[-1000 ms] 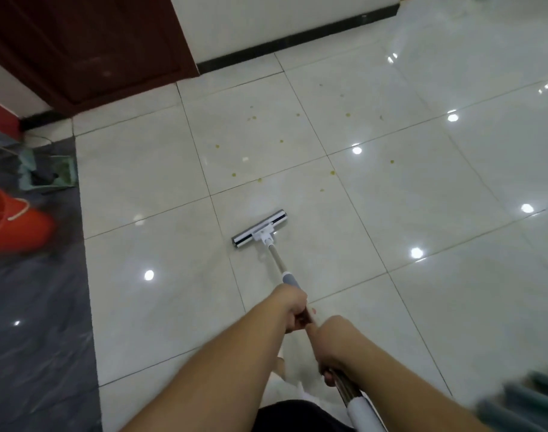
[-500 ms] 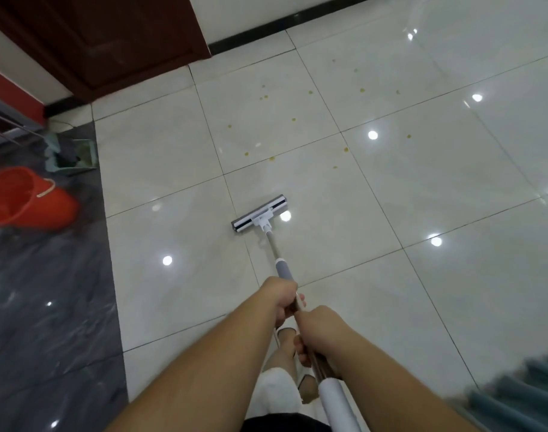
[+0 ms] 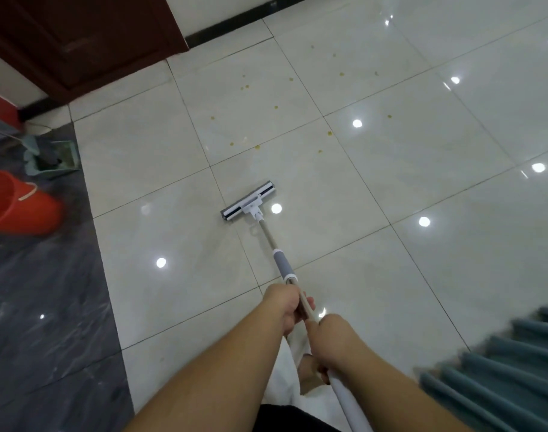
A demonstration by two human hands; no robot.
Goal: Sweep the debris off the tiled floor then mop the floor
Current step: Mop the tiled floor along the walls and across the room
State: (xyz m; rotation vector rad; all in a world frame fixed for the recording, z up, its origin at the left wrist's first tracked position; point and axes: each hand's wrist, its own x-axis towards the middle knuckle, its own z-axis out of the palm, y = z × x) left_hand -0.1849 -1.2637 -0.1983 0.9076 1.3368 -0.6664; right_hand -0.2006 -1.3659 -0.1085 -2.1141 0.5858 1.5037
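A flat mop head (image 3: 248, 201) lies on the glossy pale tiled floor (image 3: 391, 182) at the centre. Its thin pole with a grey sleeve (image 3: 280, 262) runs back toward me. My left hand (image 3: 285, 305) grips the pole just below the sleeve. My right hand (image 3: 333, 341) grips it lower, where the pole turns white. Small yellowish bits of debris (image 3: 257, 147) are scattered on the tiles beyond the mop head, up toward the wall.
A red bucket (image 3: 14, 202) stands on the dark marble strip (image 3: 42, 307) at the left, with a green dustpan (image 3: 51, 159) behind it. A dark red door (image 3: 79, 35) and black skirting fill the top. Teal ribbed fabric (image 3: 500, 369) sits at lower right.
The view has shifted so the floor scene slid right and down. The mop head sits nearer the tile seam close to me, further from the debris. Both hands keep their hold.
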